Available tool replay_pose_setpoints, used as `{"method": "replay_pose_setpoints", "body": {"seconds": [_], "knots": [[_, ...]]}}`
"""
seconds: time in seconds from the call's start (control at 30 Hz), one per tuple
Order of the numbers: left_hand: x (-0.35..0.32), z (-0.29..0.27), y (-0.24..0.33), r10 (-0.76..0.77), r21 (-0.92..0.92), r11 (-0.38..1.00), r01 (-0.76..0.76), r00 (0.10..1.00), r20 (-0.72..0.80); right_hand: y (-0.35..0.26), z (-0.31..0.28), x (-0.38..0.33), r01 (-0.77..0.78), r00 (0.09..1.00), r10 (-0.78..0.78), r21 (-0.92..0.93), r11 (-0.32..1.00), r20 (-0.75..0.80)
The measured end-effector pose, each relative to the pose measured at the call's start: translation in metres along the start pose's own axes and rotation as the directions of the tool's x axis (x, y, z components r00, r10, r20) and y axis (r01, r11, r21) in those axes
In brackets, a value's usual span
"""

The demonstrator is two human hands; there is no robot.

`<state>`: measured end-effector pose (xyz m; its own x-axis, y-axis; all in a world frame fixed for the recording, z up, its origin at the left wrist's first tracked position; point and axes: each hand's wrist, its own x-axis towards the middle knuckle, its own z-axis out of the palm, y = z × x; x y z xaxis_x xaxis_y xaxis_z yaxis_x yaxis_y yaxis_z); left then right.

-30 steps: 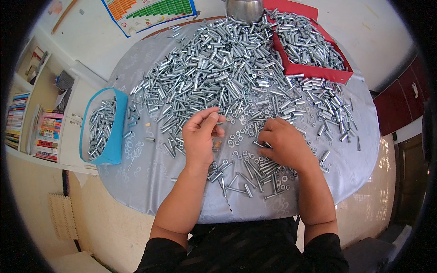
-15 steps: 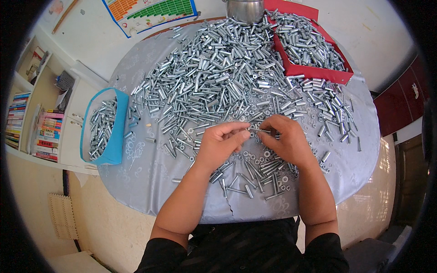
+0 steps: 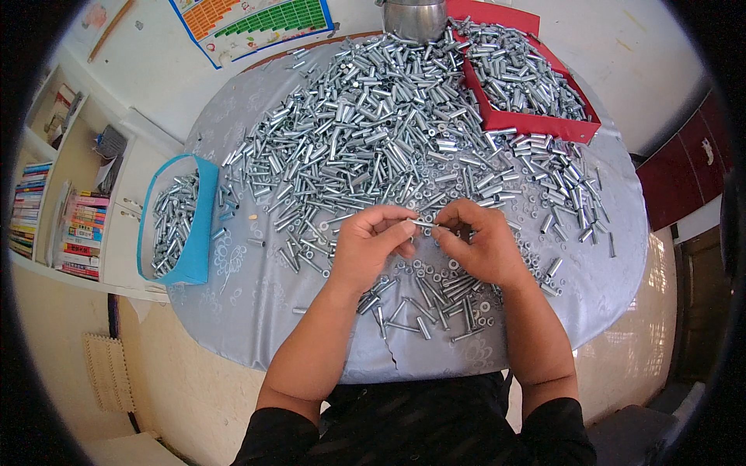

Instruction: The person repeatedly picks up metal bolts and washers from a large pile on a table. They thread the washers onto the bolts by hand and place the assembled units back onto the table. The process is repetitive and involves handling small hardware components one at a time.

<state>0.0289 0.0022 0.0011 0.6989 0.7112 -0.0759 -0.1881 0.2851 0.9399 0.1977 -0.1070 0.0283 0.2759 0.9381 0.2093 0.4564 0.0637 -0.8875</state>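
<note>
My left hand (image 3: 374, 242) and my right hand (image 3: 478, 241) meet fingertip to fingertip above the table, both pinching one small silver bolt (image 3: 424, 224) held level between them. Beneath and around the hands lie loose bolts, sleeves and washers (image 3: 435, 299). A large heap of silver metal sleeves and bolts (image 3: 365, 132) covers the table beyond my hands.
A round table with a grey patterned cloth (image 3: 256, 311) carries everything. A blue tray (image 3: 194, 233) with assembled parts hangs off its left edge. A red tray (image 3: 536, 120) full of sleeves sits back right, a steel pot (image 3: 412, 15) at the back. Bookshelves (image 3: 54, 210) stand left.
My left hand came in from the left with a bolt and joined my right hand, which lifted off the table; both now hold the bolt together.
</note>
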Motion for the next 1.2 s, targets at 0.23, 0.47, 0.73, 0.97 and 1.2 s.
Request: {"method": "replay_pose_setpoints", "body": {"seconds": [0.23, 0.47, 0.73, 0.97, 1.2], "knots": [[0.005, -0.011, 0.003, 0.07, -0.1, 0.99, -0.094, 0.972, -0.224, 0.006, -0.014, 0.0, 0.065, 0.994, -0.061, -0.047, 0.997, 0.088], [0.005, -0.016, 0.002, 0.11, -0.143, 0.978, -0.153, 0.956, -0.271, 0.001, -0.019, 0.003, 0.026, 0.999, -0.028, -0.113, 0.993, -0.019], [0.004, -0.014, 0.003, 0.109, -0.134, 0.98, -0.149, 0.957, -0.269, 0.026, -0.019, 0.011, -0.039, 0.938, -0.035, -0.203, 0.978, -0.345], [0.004, -0.014, 0.002, 0.097, -0.138, 0.98, -0.141, 0.954, -0.282, 0.032, -0.021, 0.012, -0.043, 0.941, -0.079, -0.348, 0.937, -0.329], [0.004, -0.013, 0.003, 0.093, -0.156, 0.977, -0.142, 0.953, -0.288, 0.034, -0.022, 0.011, -0.045, 0.943, -0.082, -0.368, 0.929, -0.323]]}}
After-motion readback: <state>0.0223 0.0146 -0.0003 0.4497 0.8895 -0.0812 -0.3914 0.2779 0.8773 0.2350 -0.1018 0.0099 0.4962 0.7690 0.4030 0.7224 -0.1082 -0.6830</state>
